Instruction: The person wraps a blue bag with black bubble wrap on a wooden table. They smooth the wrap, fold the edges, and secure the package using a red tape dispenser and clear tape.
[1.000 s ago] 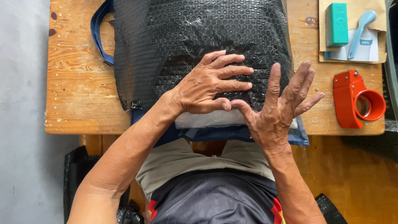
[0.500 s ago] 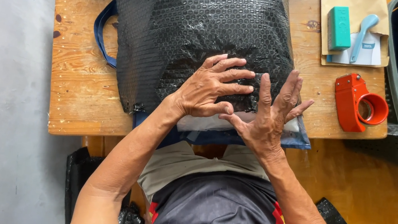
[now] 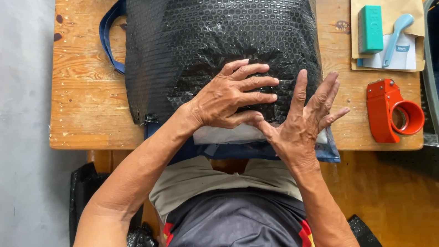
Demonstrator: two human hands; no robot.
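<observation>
Both hands are kept on the bundle, barely shifted | left hand (image 3: 232,98) laid flat, fingers spread, nothing gripped | right hand (image 3: 301,127) likewise | black bubble-wrapped bundle (image 3: 214,33) set upper centre on wooden table (image 3: 81,90)

Bright, even daylight across scene, soft and diffuse. Glare speckles on black bubble wrap (image 3: 214,33), tiny highlights on each bubble. Faint soft shadows under left hand (image 3: 231,100) and right hand (image 3: 300,122). Deeper shade beneath wooden table (image 3: 81,90), near its front edge. Focus sharp centre frame. Wide-angle bend at edges, table sides bowing. Colours saturated, orange tape dispenser (image 3: 391,111) vivid, no motion blur.
</observation>
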